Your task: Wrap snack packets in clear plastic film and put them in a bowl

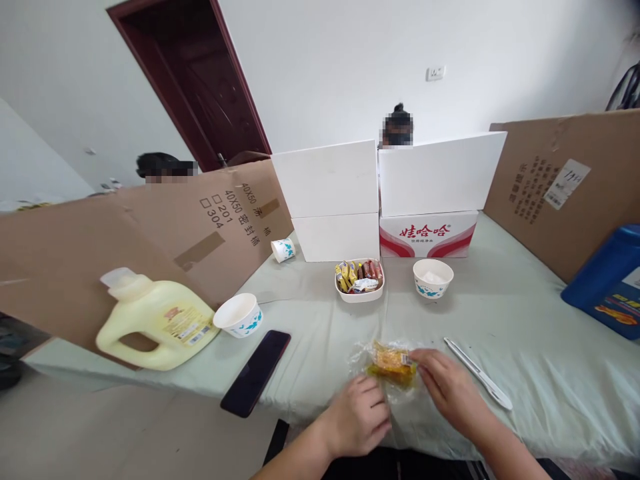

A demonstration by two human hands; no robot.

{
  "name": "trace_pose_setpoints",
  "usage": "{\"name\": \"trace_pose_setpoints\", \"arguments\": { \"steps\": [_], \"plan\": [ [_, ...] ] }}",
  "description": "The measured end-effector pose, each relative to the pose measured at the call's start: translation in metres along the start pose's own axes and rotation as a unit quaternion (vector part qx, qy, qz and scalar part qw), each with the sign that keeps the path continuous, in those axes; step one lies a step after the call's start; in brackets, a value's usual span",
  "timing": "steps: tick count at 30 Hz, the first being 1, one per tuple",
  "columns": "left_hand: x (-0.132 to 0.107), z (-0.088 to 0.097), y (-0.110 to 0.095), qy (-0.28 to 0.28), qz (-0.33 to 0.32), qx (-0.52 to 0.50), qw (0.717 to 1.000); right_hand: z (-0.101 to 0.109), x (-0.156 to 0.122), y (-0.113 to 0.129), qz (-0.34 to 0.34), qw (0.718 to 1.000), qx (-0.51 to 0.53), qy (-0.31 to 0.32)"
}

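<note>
A clear plastic wrapper holding a yellow snack (391,363) lies at the near edge of the table covered in a pale green cloth (525,320). My left hand (361,417) is curled closed on the wrapper's near left corner. My right hand (446,385) pinches the wrapper's right end with thumb and fingertips. A white knife (477,372) lies just right of my right hand.
A white dish of wrapped snacks (360,278) and a paper bowl (433,277) stand further back. A dark phone (257,371), a tipped paper cup (239,315) and a yellow jug (155,323) lie left. Cardboard screens and white boxes (330,200) wall the table; a blue container (610,280) sits right.
</note>
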State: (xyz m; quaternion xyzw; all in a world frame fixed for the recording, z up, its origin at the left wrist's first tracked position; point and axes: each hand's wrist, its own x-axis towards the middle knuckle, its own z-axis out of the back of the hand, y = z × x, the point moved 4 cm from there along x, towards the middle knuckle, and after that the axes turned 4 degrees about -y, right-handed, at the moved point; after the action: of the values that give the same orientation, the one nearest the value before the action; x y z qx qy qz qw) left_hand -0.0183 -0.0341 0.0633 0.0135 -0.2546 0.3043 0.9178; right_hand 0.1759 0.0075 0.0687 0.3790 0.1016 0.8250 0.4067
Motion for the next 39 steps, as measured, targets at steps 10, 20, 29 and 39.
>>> {"name": "trace_pose_setpoints", "arguments": {
  "steps": [10,20,29,39],
  "plan": [
    [0.05,-0.004,0.032,0.012,0.141,-0.03,0.99,-0.039,-0.009,-0.049,-0.021,0.988,-0.151,-0.002],
    [0.035,0.012,0.069,0.079,0.24,-0.139,0.958,-0.037,-0.009,-0.045,-0.032,0.987,-0.16,0.01],
    [0.054,0.122,0.163,-0.034,0.338,0.211,0.916,-0.04,-0.01,-0.051,-0.024,0.986,-0.167,0.011],
    [0.167,0.118,0.251,0.043,0.268,0.328,0.905,-0.041,-0.011,-0.051,-0.038,0.983,-0.177,0.015]
  ]
}}
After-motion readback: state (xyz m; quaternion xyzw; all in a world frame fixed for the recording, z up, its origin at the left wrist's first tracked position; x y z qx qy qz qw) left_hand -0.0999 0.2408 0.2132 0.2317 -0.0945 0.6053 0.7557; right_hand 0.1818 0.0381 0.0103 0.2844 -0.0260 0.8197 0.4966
